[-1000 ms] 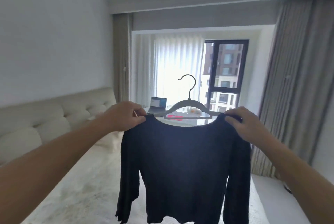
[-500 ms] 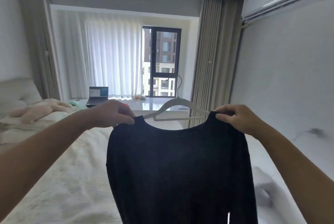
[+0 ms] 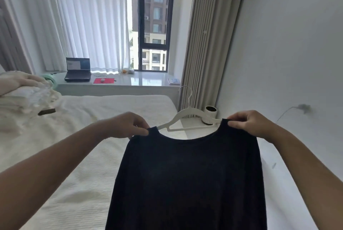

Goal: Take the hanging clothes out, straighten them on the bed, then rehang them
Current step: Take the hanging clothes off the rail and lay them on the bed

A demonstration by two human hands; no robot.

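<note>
A black long-sleeved top (image 3: 187, 177) hangs in front of me on a white hanger (image 3: 187, 119), above the white bed (image 3: 78, 159). My left hand (image 3: 128, 125) pinches the top's left shoulder by the neckline. My right hand (image 3: 248, 123) pinches the right shoulder. The hanger's arms run into the neckline and its metal hook leans back toward the curtain. The top's lower part and sleeves run out of the bottom of the frame.
A heap of white bedding (image 3: 24, 92) and a dark flat object (image 3: 46, 112) lie on the bed's left. A window sill (image 3: 148, 81) holds a laptop (image 3: 78, 70) and a red pad (image 3: 104, 81). Beige curtain (image 3: 209, 40) and white wall (image 3: 289, 59) stand right, a small cup (image 3: 210, 112) below.
The view has swung right and down, from the headboard side to the window and right wall. Both hands keep their hold on the shoulders; the hanger now tilts back and sits lower.
</note>
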